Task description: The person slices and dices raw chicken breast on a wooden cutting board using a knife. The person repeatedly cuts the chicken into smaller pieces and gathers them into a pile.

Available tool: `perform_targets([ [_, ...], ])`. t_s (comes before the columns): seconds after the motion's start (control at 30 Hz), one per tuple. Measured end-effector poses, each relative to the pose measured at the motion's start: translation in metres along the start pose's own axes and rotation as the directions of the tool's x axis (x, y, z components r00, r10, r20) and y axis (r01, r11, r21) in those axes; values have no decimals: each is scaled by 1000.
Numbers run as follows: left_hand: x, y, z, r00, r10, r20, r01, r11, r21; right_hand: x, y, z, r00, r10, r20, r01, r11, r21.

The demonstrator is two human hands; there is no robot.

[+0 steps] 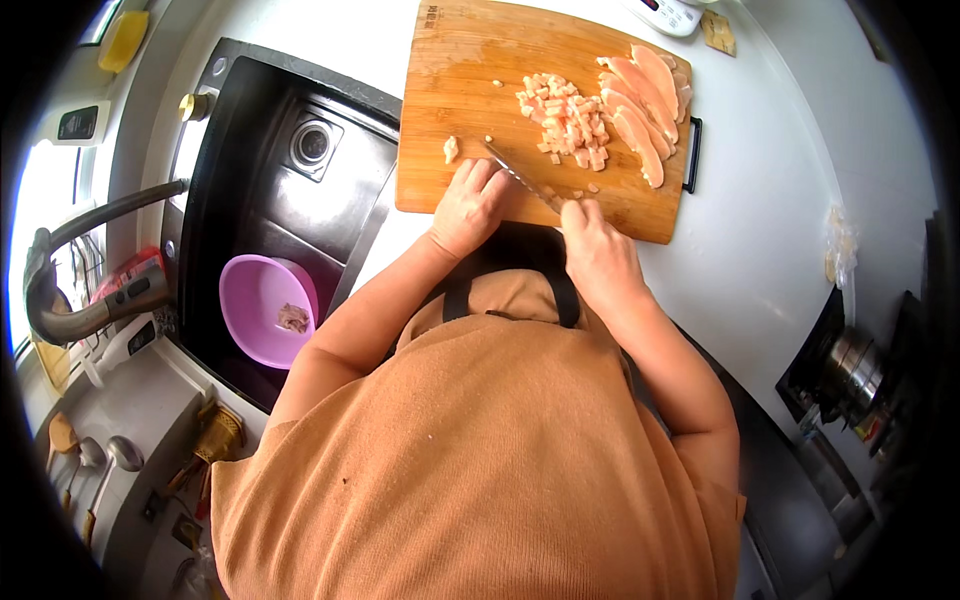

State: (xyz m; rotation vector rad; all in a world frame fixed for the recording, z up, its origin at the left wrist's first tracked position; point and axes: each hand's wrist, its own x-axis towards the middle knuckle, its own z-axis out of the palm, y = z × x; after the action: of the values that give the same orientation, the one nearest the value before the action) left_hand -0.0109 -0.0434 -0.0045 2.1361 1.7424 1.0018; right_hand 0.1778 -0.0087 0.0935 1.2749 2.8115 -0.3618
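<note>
My right hand (pixel 600 251) grips a kitchen knife (pixel 525 180) near the front edge of a bamboo cutting board (pixel 465 97). The blade slants up and left, its tip close to a tiny scrap of meat. Beside the blade, my left hand (pixel 471 206) rests on the board with its fingers bent; whatever lies beneath them is hidden. Beyond the knife is a heap of diced raw meat (pixel 566 116), seemingly chicken. Pale raw meat slices (pixel 637 105) overlap at the board's right side. A small whitish piece of meat (pixel 451 149) lies above my left hand.
Left of the board is a black sink (pixel 337 217) holding a purple basin (pixel 232 307) with some meat inside. A faucet (pixel 112 214) arches at the far left. A white kitchen scale (pixel 667 15) stands at the back. Far right, a metal pot (pixel 855 367) is near the stove.
</note>
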Motion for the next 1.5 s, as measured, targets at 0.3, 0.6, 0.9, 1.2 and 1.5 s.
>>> perform_targets([
  [0.3,4,6,-4,997,0,-71,-5,998,-67,-12,21,-8,986,138,-93,-114,968,226],
  [0.6,-2,3,-1,998,-30,-49,29,1000,-10,-22,5,-18,999,33,-35,-27,987,159],
  [0.9,-2,2,-1,999,-19,-48,18,1000,-25,-20,4,-19,1000,21,23,-23,994,108],
  [1.2,-4,0,-2,1000,-25,-17,25,999,-30,-2,0,-6,1000,18,22,-21,992,128],
  [1.5,-4,-2,-1,1000,-11,-26,10,999,-53,28,-14,2,1000,-5,-8,6,990,141],
])
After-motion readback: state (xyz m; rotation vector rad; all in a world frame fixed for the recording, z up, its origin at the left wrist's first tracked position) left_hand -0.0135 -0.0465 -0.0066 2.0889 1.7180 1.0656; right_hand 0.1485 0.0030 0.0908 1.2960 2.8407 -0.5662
